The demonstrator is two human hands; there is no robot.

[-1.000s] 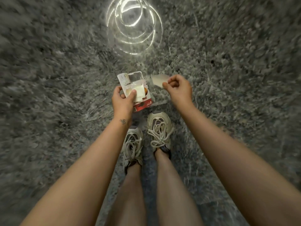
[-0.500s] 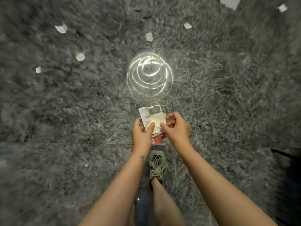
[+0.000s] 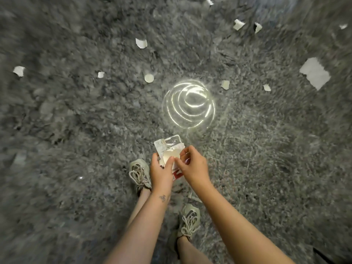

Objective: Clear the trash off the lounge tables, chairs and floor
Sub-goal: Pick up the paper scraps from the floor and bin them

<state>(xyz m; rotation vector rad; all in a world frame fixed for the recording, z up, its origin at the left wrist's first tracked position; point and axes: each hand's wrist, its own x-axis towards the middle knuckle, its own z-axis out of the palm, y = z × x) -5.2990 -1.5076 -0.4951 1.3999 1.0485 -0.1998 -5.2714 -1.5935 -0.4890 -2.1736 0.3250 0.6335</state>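
Since a moment back the right hand (image 3: 194, 166) has come across and now pinches the near edge of the bundle of packaging (image 3: 168, 147), which the left hand (image 3: 161, 174) clutches from below, thumb over the top. Barely started, I'd say: many paper scraps (image 3: 141, 43) lie scattered on the grey rug (image 3: 76, 130) ahead, a big torn sheet (image 3: 315, 74) far right, all well apart from both hands

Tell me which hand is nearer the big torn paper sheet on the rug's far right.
Right. The right hand, pinching scraps on the pack, lies below-left of the sheet; the left hand grips that pack further left, beyond the right hand.
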